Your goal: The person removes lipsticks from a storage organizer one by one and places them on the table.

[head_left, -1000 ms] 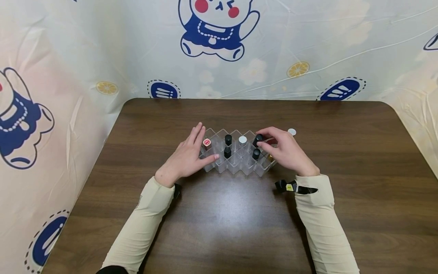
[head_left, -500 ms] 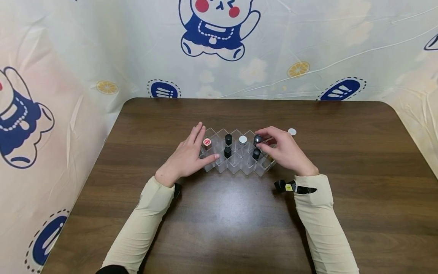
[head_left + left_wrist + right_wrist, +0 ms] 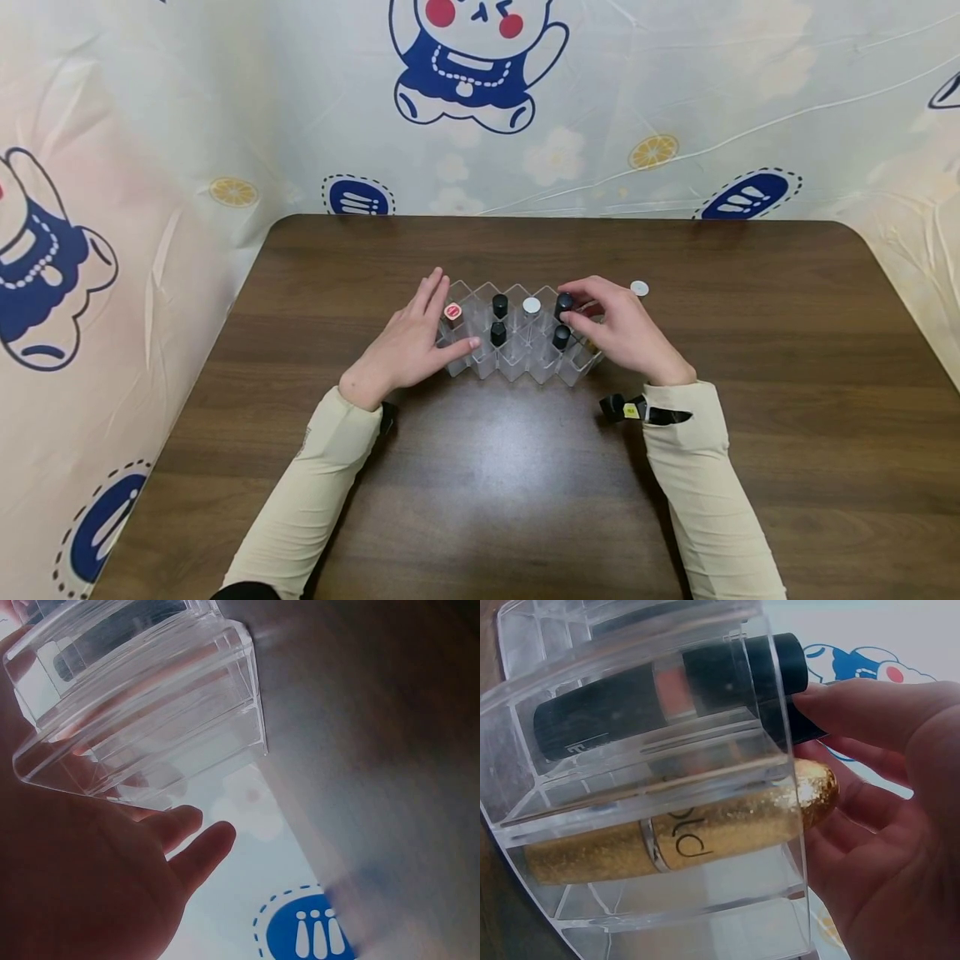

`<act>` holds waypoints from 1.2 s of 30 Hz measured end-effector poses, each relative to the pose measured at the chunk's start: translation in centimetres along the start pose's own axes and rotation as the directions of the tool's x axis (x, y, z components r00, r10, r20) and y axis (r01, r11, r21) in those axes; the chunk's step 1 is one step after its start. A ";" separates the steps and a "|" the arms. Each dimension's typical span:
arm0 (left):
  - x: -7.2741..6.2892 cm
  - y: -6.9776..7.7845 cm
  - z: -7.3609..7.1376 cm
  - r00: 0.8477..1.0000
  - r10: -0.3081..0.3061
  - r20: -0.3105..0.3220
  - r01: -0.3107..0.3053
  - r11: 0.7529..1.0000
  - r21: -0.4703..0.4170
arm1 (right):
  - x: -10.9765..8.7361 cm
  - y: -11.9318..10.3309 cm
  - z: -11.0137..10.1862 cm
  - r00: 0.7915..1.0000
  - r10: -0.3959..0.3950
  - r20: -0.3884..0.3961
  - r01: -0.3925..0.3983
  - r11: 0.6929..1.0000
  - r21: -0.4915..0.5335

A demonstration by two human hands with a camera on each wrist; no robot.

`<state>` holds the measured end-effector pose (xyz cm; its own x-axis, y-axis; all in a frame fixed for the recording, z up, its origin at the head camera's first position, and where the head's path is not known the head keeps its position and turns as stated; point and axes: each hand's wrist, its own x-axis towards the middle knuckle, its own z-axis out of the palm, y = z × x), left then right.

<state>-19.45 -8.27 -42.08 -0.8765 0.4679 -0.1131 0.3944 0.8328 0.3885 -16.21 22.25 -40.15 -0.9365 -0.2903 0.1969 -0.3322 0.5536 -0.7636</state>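
Observation:
A clear lipstick organizer (image 3: 512, 363) with diamond-shaped compartments stands on the table. My left hand (image 3: 408, 342) rests against its left end, fingers straight and thumb along the front; the left wrist view shows the palm beside the clear wall. At the right end, my right hand (image 3: 630, 329) pinches the top of a black lipstick (image 3: 564, 303) in the back row between thumb and fingers. Another black lipstick (image 3: 667, 694) stands in front of it. In the right wrist view, a glittery gold lipstick (image 3: 727, 832) sits in a nearby compartment, mostly hidden from the head view.
Other compartments hold a red-topped tube (image 3: 453, 312), a white-capped tube (image 3: 531, 306) and black-capped tubes (image 3: 498, 333). A white round-topped item (image 3: 639, 288) shows behind my right hand. The brown table (image 3: 510, 483) meets a printed curtain (image 3: 300, 100) at its back and sides.
The pinched black lipstick has gone from slightly tilted to more upright, and my right hand has shifted a little left. My left hand has stayed in place.

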 end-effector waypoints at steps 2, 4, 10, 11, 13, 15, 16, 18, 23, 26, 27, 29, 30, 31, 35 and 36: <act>0.0 0.0 0.0 1.000 0.000 -0.002 0.000 1.000 -0.001 | 0.0 0.0 0.0 1.000 0.002 -0.002 -0.002 1.000 -0.003; 0.0 0.0 0.0 1.000 -0.003 -0.002 0.003 1.000 -0.003 | 0.0 0.0 0.1 1.000 0.003 -0.004 -0.003 1.000 -0.003; 0.0 0.0 0.1 1.000 -0.002 -0.004 0.002 1.000 -0.001 | 0.0 0.0 0.1 1.000 0.005 -0.008 -0.005 1.000 -0.001; 0.0 0.0 0.1 1.000 -0.003 -0.002 0.003 1.000 -0.001 | 0.0 0.0 0.1 1.000 0.005 -0.008 -0.005 1.000 0.000; 0.0 0.0 0.1 1.000 -0.004 0.000 0.004 1.000 0.000 | 0.0 0.0 0.1 1.000 0.005 -0.010 -0.005 1.000 -0.002; 0.0 -0.1 0.1 1.000 -0.005 0.000 0.005 1.000 0.002 | 0.0 0.0 0.1 1.000 0.003 -0.013 -0.003 1.000 -0.006; 0.0 -0.1 0.1 1.000 -0.004 0.001 0.004 1.000 0.002 | 0.0 0.0 0.2 1.000 0.002 -0.015 -0.002 1.000 -0.008; 0.0 -0.1 0.1 1.000 -0.003 0.000 0.003 1.000 0.000 | 0.0 -0.1 0.2 1.000 -0.003 -0.020 0.002 1.000 -0.012; 0.0 -0.1 0.1 1.000 -0.002 0.002 0.002 1.000 0.004 | -0.1 -0.2 0.1 1.000 -0.015 -0.027 0.015 1.000 -0.011; 0.0 -0.1 0.1 1.000 -0.003 0.005 0.003 1.000 0.007 | -0.1 -0.3 0.1 0.999 -0.019 -0.035 0.018 1.000 -0.009; -0.1 -0.1 0.0 1.000 -0.004 0.006 0.003 1.000 0.007 | -0.1 -0.3 0.0 0.999 -0.020 -0.038 0.020 1.000 -0.008; -0.1 0.0 0.0 1.000 -0.002 0.006 0.002 1.000 0.009 | -0.1 -0.2 0.1 0.999 -0.024 -0.047 0.024 1.000 -0.009; -0.1 0.0 0.0 1.000 -0.001 0.004 0.001 1.000 0.009 | -0.1 -0.2 0.1 0.998 -0.027 -0.051 0.026 1.000 -0.012; -0.1 0.0 0.0 1.000 0.002 0.004 -0.002 1.000 0.009 | -0.1 -0.2 0.1 0.998 -0.030 -0.055 0.029 0.999 -0.014; -0.1 0.0 0.0 1.000 0.002 -0.001 -0.002 1.000 -0.004 | -0.1 -0.2 0.0 0.997 -0.042 -0.071 0.040 0.999 -0.021; -0.1 0.0 0.0 1.000 0.003 -0.001 -0.003 1.000 -0.007 | -0.1 -0.2 0.0 0.996 -0.045 -0.076 0.044 0.999 -0.022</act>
<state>-19.36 -8.31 -42.09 -0.8755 0.4703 -0.1106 0.3955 0.8291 0.3952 -16.04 22.12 -40.00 -0.9263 -0.2547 0.2776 -0.3752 0.5574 -0.7406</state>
